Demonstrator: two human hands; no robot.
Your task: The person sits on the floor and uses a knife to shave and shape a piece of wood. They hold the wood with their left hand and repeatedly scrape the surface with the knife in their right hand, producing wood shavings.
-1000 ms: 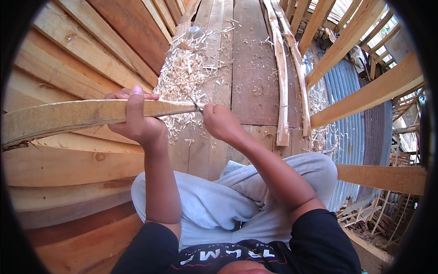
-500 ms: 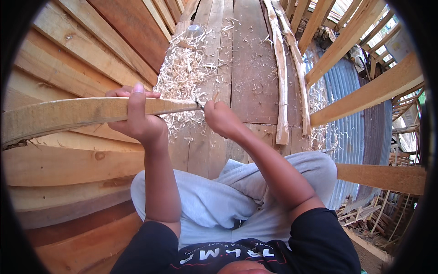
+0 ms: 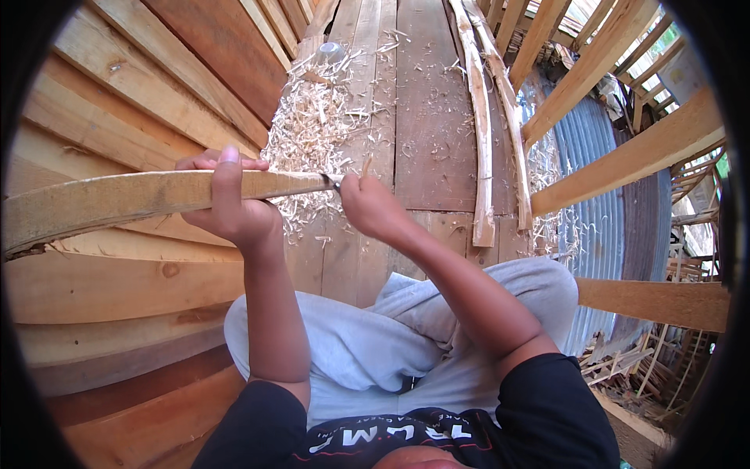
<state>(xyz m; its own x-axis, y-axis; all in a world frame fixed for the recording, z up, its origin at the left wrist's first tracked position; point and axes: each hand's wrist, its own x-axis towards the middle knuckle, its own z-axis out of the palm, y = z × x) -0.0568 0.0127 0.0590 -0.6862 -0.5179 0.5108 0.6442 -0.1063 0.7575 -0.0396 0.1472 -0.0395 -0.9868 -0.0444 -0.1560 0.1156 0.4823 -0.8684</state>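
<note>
A long, pale wooden strip (image 3: 133, 192) runs from the left edge to a tapered end in front of me. My left hand (image 3: 242, 207) is closed around it near that end, thumb lying across its side. Closed fingers of my right hand (image 3: 371, 205) grip a small knife (image 3: 333, 183), mostly hidden by the hand. Its dark blade touches the strip's tip, and a bit of what looks like its wooden handle pokes out above the fist.
Curly wood shavings (image 3: 312, 125) lie heaped on the plank floor (image 3: 433, 102). Two long pale wood strips (image 3: 483, 156) rest to the right. A board wall (image 3: 117, 289) stands close on my left; wooden posts (image 3: 625, 176) and corrugated metal sheets (image 3: 586, 156) line the right. A small clear cup-like object (image 3: 330, 52) sits farther ahead.
My right hand and the knife have shifted slightly left along the strip's tip. My left hand and the strip have also moved a little left.
</note>
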